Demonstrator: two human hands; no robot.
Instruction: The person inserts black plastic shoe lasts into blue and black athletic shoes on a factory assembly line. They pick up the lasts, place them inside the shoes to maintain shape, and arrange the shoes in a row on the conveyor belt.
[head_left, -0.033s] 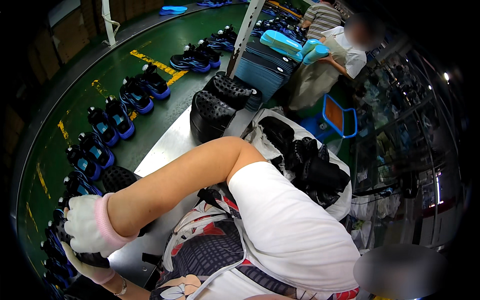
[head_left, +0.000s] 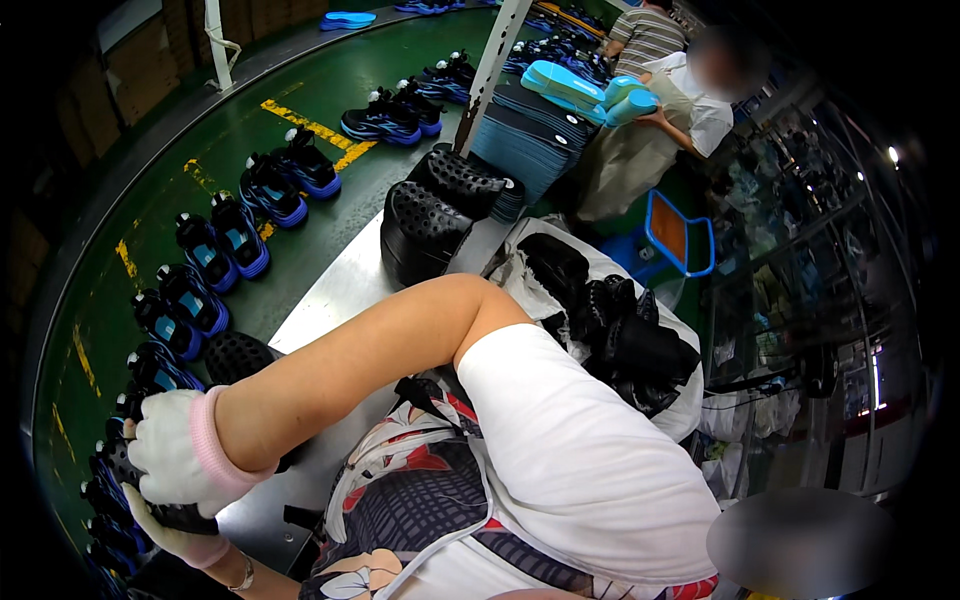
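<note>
My right arm reaches across to the lower left. Its hand [head_left: 180, 450], in a white glove with a pink cuff, is curled over a black dimpled piece [head_left: 190, 518]. Below it my left hand [head_left: 178, 538], also gloved, holds the same piece from underneath; a metal band is on that wrist. Most of the piece is hidden by the gloves, so I cannot tell its exact kind. Beside the right hand, another black dimpled piece [head_left: 238, 355] lies at the table's edge. Similar black dimpled pieces [head_left: 430, 222] stand stacked farther along the metal table [head_left: 335, 292].
Beyond the table edge, a curving row of black-and-blue sneakers [head_left: 240, 235] stands on the green surface. A white post [head_left: 488, 75] rises by stacked dark insoles [head_left: 530, 135]. A white bag [head_left: 685, 425] of black items is right of my elbow. One co-worker [head_left: 640, 150] holds light-blue pieces.
</note>
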